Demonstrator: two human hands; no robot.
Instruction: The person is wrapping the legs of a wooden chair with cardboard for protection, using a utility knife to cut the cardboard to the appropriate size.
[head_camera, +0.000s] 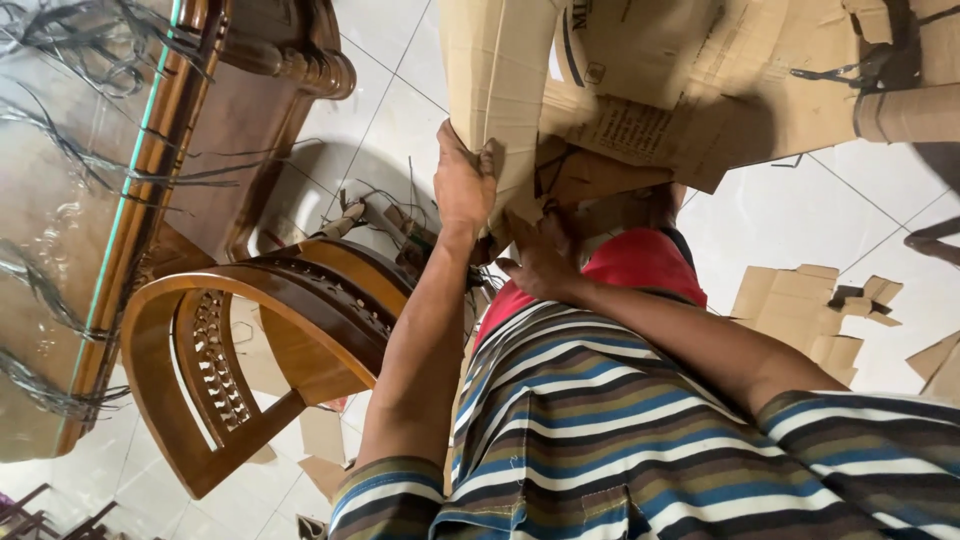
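A large, creased cardboard sheet (620, 90) is held up in front of the body, over the lap, approx. at chest height. It fills the top centre of the view, above the red shorts (640, 265).

Hands are apart but close. The left hand (465, 185) is clamped on the sheet's folded left edge, thumb on the near face and fingers wrapped behind. The right hand (540, 265) is set lower, under the torn bottom edge and against the cardboard. Whether it is closed on the sheet can't be told, as its fingers are partly hidden by the flaps.

Handling, as judged from this view:
- The sheet looks big and floppy, so a firm grip on the fold w/ the left hand is prob. best kept while the lower edge is steadied by the right.
- Weak, already torn spots near the bottom edge are better avoided as grip points, since more tearing is likely there.
- The sheet is best kept close to the body, as the wooden chair (260, 350) stands just to the left and could be snagged.

Nearby, cardboard scraps (815, 315) lie on the tiled floor (400, 120) to the right, and a tangle of wires (390, 215) lies below the left hand. A glass-topped table (90, 200) is seen at far left.
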